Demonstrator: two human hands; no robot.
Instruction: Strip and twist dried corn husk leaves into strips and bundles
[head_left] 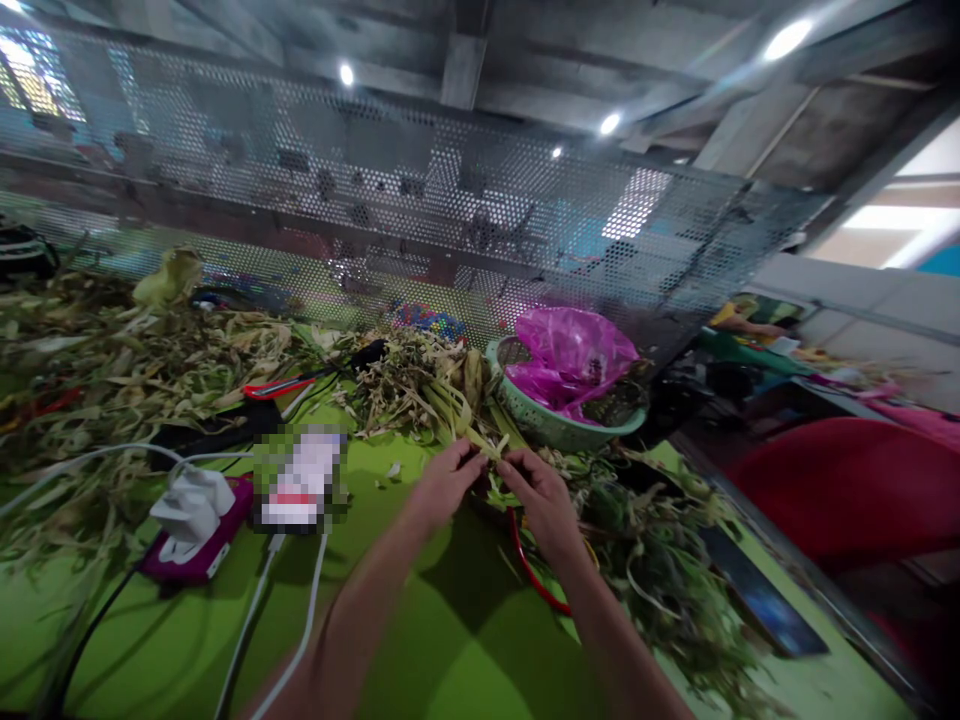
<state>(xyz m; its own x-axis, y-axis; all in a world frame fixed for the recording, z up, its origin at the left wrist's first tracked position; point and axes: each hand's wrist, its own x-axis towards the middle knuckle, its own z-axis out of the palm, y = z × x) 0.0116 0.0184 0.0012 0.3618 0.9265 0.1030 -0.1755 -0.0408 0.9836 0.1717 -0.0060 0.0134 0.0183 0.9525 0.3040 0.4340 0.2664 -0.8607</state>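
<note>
In front of me, my left hand (pixel 448 482) and my right hand (pixel 538 492) are close together above the green table. Fingertips of both are pinched on a pale yellow-green leaf strip (pixel 491 450), which looks folded or crossed between them. Its far end runs toward a heap of dried leaves and stalks (pixel 420 385) just beyond. Under and beside my right hand lies a red curved cord or handle (pixel 525 560), partly hidden by the wrist. Finer detail of the strip is blurred.
A green basket (pixel 555 425) with a pink plastic bag (pixel 574 355) stands beyond my right hand. To the left are a phone (pixel 304 480), a purple power strip (pixel 199 545) with white cables and red-handled scissors (pixel 277 388). Greener leaves (pixel 660 560) lie right, by a dark flat device (pixel 765 590).
</note>
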